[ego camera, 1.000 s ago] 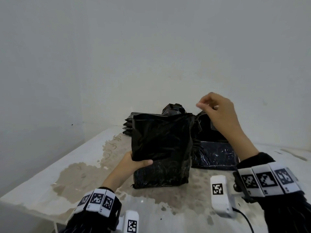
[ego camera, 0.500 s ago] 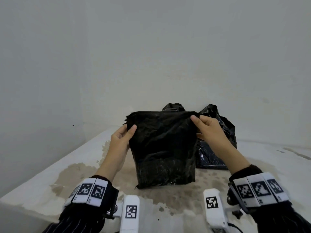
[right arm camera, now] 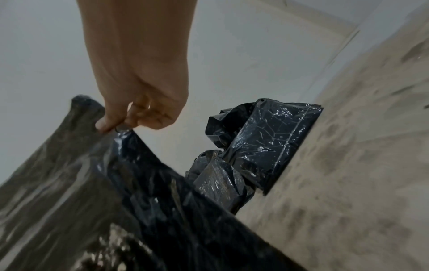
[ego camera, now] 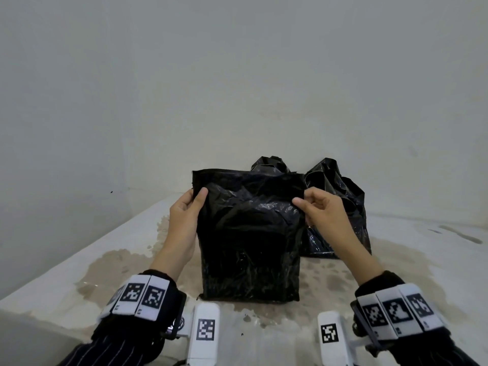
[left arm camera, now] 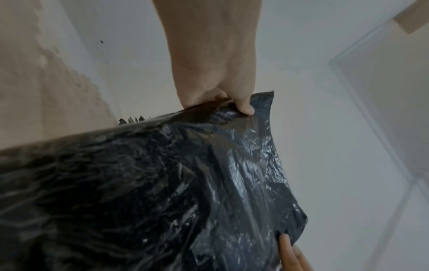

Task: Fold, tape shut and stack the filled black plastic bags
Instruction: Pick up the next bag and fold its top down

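On stained table [ego camera: 79, 262], both hands' fingers [ego camera: 202, 192] pinch upright black bag [ego camera: 250, 247] at upper edges.

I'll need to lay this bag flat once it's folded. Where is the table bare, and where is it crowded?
Bare: the table left of the held bag, out to its left edge, and the far right stretch beside the other bags. Crowded: behind the held bag, where those bags sit against the wall. Both hands, left hand and right hand, pinch its top corners.
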